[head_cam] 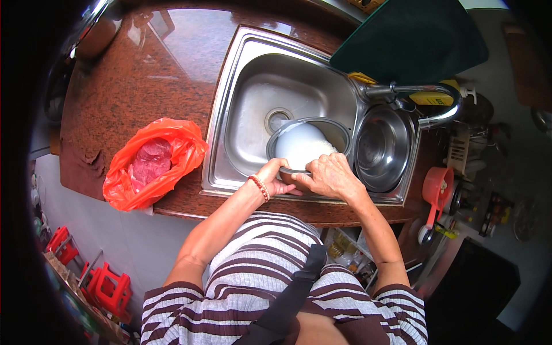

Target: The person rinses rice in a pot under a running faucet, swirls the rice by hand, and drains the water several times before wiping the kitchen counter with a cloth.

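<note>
A grey metal pot (340, 137) is tilted over the near right part of the stainless steel sink basin (258, 95). Cloudy white water (297, 140) lies in it, with pale grains, likely rice, along the right side. My left hand (276, 179), with beaded bracelets at the wrist, supports the pot's near side, thumb at the rim and fingers below. Over the near rim my right hand (330, 174) grips, its thumb outside and its curled fingers partly hidden inside. The basin's drain (278, 118) shows just beyond the pot.
Raw red meat (151, 161) lies in an open red plastic bag (185, 142) on the stone counter (185, 95) to the left. A steel bowl (384, 146) fills the small right basin beneath the curved faucet (453, 101). A dark green board (414, 43) stands behind. A red dipper (437, 189) sits right.
</note>
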A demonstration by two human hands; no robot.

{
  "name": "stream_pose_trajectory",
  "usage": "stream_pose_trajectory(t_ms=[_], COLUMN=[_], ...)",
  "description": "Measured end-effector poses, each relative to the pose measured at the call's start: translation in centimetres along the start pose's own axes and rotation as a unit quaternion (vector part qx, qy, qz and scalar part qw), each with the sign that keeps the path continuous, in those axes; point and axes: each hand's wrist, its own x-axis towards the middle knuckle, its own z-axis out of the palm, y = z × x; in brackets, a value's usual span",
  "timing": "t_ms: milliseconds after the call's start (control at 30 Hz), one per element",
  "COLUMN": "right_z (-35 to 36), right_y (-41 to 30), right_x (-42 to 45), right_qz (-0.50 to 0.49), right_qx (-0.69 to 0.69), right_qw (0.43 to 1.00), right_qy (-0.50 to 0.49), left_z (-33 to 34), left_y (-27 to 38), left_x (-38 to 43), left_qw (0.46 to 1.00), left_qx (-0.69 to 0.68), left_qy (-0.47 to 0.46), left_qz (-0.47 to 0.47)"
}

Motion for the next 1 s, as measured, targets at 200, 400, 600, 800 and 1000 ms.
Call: stream_pose_trajectory(t_ms=[200,400,600,800,1000], right_z=[-0.4,-0.5,-0.6,-0.7,-0.8], right_y=[-0.1,-0.1,-0.1,-0.1,-0.1], right_x=[0.3,0.5,0.8,1.2,1.4], right_qz=[0.002,0.005,0.004,0.004,0.004], right_qx=[-0.010,-0.009,-0.015,-0.020,-0.019], right_qw=[1.000,0.999,0.999,0.998,0.998], right_qy=[-0.017,-0.032,-0.040,-0.051,-0.059], left_z=[-0.2,0.0,-0.6,-0.5,-1.0], left_y=[0.1,0.1,0.1,0.2,0.2], left_x=[0.3,0.2,0.7,0.7,0.9], left_qw=[1.000,1.000,0.999,0.999,0.999], left_qx=[-0.013,-0.017,-0.021,-0.027,-0.034], left_qy=[-0.003,0.006,-0.002,-0.004,-0.022], left_qz=[-0.018,-0.024,-0.024,-0.030,-0.036])
